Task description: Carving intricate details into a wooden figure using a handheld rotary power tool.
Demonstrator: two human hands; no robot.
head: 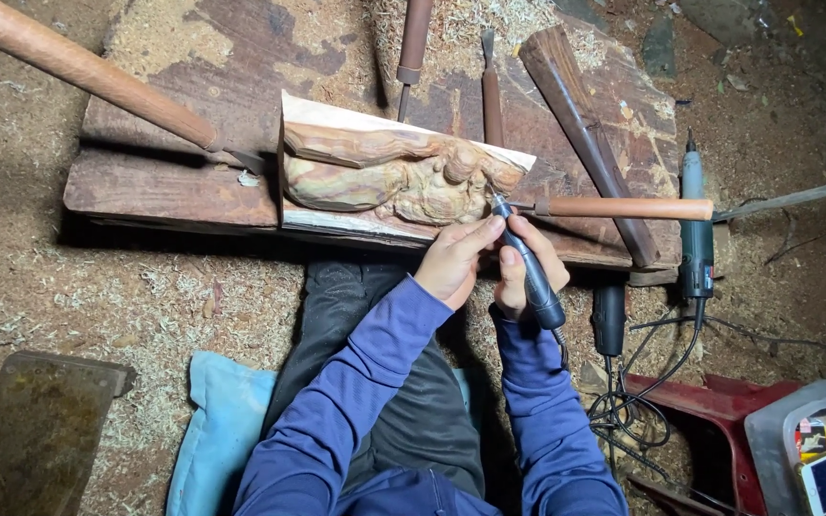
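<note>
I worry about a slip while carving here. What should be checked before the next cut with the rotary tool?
1. Grip on the rotary tool: right hand wraps its body. Ok.
2. Support: left hand rests beside the tip, fingers touching the tool. Ok, though close to the bit.
3. Tip on the carving: it meets the carving's right lower edge. Ok.
4. Carving held firm on the plank: no clamp shows. Cannot tell.
5. Cord: it runs down past the right sleeve, away from the tip. Ok.
6. Loose chisel lies just right of the hands, within elbow range. Not ok.
</note>
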